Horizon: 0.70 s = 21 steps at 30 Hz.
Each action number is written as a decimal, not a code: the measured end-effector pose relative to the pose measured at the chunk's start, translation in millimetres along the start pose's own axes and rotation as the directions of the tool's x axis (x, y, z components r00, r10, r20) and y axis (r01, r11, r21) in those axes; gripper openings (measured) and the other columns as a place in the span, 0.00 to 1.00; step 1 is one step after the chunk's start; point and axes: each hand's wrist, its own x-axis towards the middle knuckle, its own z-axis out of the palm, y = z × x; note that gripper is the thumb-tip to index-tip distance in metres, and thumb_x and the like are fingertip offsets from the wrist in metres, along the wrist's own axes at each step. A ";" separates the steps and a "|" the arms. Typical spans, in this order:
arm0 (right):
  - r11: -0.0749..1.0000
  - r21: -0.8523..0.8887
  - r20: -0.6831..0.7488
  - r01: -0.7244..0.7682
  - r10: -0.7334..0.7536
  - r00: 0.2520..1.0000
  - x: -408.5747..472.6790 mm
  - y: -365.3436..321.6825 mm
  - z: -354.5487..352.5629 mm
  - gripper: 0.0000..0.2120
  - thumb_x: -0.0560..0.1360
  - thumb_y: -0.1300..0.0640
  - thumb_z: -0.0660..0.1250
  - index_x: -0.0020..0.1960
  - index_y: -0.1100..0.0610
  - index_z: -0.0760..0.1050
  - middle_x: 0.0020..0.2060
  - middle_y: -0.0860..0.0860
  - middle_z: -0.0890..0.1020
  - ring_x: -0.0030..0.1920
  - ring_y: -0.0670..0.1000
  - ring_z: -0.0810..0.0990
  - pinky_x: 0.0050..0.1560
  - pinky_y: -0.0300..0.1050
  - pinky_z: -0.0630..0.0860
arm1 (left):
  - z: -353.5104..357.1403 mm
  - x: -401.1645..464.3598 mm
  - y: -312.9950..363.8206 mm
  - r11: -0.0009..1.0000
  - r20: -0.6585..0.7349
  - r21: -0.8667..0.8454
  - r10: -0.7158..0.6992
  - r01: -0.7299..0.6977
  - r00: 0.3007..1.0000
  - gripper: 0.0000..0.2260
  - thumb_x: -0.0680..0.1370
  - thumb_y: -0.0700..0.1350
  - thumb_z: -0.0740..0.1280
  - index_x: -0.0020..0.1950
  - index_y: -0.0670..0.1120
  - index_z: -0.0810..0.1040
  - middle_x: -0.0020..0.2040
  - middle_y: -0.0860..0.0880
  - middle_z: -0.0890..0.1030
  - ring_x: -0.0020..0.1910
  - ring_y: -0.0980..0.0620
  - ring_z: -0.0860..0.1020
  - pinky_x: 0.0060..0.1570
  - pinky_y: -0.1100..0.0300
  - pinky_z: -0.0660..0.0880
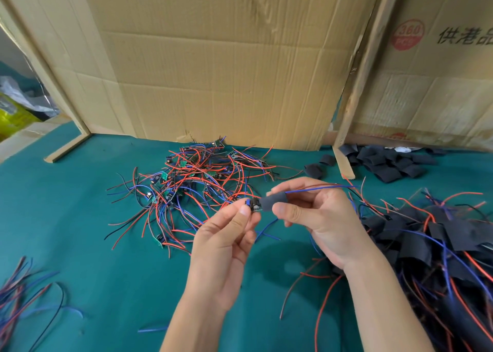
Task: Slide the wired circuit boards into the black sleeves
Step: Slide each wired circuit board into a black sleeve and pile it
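Both hands are up over the middle of the counter, which has a teal-green cover. The left hand pinches a small circuit board between thumb and fingers, gripping its left end. The right hand holds a black sleeve between thumb and forefinger, right against the board's other end, so the board looks like it's just at the mouth of the sleeve, maybe slightly in, hard to say. A blue wire and a red one poke out the far side of the sleeve, running off to the right over the fingers. Another blue wire hangs down below the hands.

Behind the hands there's a messy pile of wired boards, red, blue and black leads going everywhere, little green boards mixed in. To the right, close by the right wrist, is a big heap of finished ones, black sleeves with wires sticking out. Further back right is a stack of empty sleeves, with a couple of strays nearer the middle. A few loose wires sit at the lower left edge. Cardboard walls box in the back, and a wooden strip leans between the stray sleeves and the stack.
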 end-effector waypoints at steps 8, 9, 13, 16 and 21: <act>0.998 0.066 -0.022 0.000 0.002 1.000 0.7 3.0 5.9 0.12 0.65 0.63 0.80 0.48 0.55 0.86 0.47 0.63 0.87 0.39 0.55 0.83 0.40 0.42 0.79 | 1.6 -1.6 -5.4 0.999 -0.026 0.050 -0.008 0.009 1.000 0.09 0.69 0.39 0.72 0.47 0.42 0.88 0.40 0.44 0.84 0.35 0.55 0.82 0.32 0.67 0.75; 0.998 0.071 -0.026 -0.003 0.005 1.000 0.3 3.5 6.0 0.12 0.66 0.63 0.79 0.48 0.55 0.86 0.47 0.63 0.87 0.39 0.55 0.83 0.40 0.42 0.79 | 1.2 -1.4 -5.6 0.998 -0.035 0.053 -0.015 0.017 0.999 0.10 0.69 0.39 0.72 0.48 0.42 0.88 0.40 0.44 0.84 0.35 0.55 0.82 0.31 0.67 0.75; 0.994 0.105 0.011 -0.020 0.019 1.000 0.0 4.3 6.2 0.11 0.67 0.63 0.78 0.49 0.56 0.86 0.48 0.64 0.86 0.39 0.54 0.84 0.39 0.41 0.79 | 2.5 -0.7 -5.4 0.996 -0.034 0.082 -0.037 0.040 0.999 0.11 0.67 0.40 0.74 0.49 0.43 0.87 0.41 0.45 0.84 0.35 0.55 0.81 0.30 0.66 0.75; 0.992 0.118 0.059 -0.040 0.033 0.998 -0.4 4.7 5.9 0.13 0.67 0.61 0.79 0.51 0.55 0.86 0.48 0.62 0.87 0.38 0.53 0.84 0.38 0.41 0.79 | 4.8 -0.9 -3.3 0.995 0.008 0.077 -0.059 0.058 0.998 0.16 0.65 0.43 0.76 0.52 0.44 0.84 0.44 0.45 0.85 0.38 0.53 0.84 0.31 0.66 0.76; 0.999 0.027 0.026 -0.041 0.041 0.999 -0.4 8.6 1.8 0.15 0.69 0.63 0.78 0.55 0.56 0.85 0.49 0.60 0.87 0.33 0.50 0.80 0.31 0.40 0.75 | 9.3 2.9 -5.8 0.979 0.013 0.197 -0.047 0.044 0.999 0.11 0.70 0.39 0.74 0.51 0.43 0.81 0.41 0.43 0.83 0.37 0.51 0.84 0.32 0.64 0.78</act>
